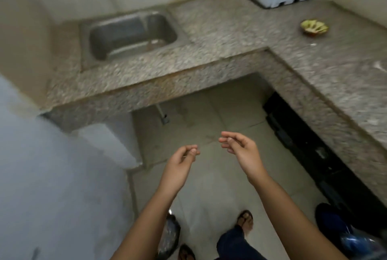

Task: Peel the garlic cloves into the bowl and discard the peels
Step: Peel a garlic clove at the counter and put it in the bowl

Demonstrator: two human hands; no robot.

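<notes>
Garlic looks to be sitting in the small bowl (314,28) on the tabletop (240,29), well off to the right of the sink (132,35). It holds pale yellowish pieces, too blurred to call them peeled for certain. Both hands are away from it, out over the floor (209,113), below and in front of the sink. Left hand (182,163): thumb meets fingertips in a pinch, and whether a scrap of peel sits in there I cannot tell. Right hand (243,148): fingers loosely curled, nothing visible in it. My read: peeling is largely done, and this is the discard stretch. 2 containers sit down by the feet, far below the sink: a dark round one (169,232) and a blue one (335,228), contents unreadable. Pale flecks (313,44) lie on the tabletop right of the sink, perhaps peel left to clear.
</notes>
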